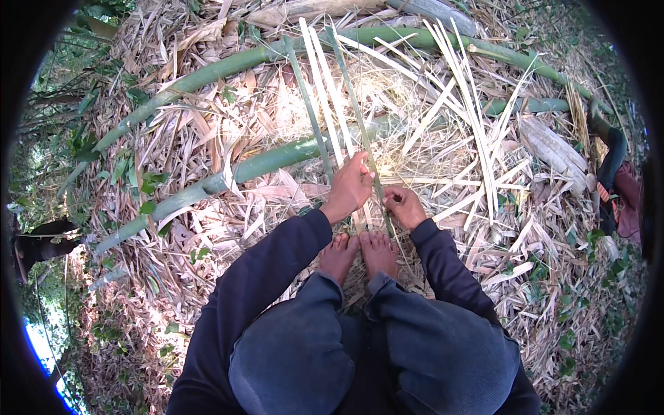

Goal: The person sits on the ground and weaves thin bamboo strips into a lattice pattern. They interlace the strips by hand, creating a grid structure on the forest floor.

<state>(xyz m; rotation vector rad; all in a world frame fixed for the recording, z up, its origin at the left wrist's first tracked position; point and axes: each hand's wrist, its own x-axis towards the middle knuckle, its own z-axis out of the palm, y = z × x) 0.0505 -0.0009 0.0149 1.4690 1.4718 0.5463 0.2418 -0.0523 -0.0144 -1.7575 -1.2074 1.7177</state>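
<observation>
Nearest the camera, the person is squatting, knees (pixel 360 346) in dark blue-grey trousers filling the lower frame and hiding the ground beneath. Bare feet (pixel 360 252) are pressing side by side on dry leaf litter (pixel 207 228), seemingly resting on the lower ends of the strips, though that contact is hard to make out. Just beyond, the left hand (pixel 349 188) is closing around a thin green bamboo strip (pixel 356 111), gripping it near its lower part. The right hand (pixel 403 205) is curling its fingers, pinching the same strip or a neighbouring one; which one cannot be told. Pale split strips (pixel 460 90) are fanning outward across the litter. Farther off, long green bamboo poles (pixel 228 66) are lying across the ground, partly buried under leaves. No containers are showing. At the right rim, another person's limb (pixel 612 166) is being cut off by the dark edge.
</observation>
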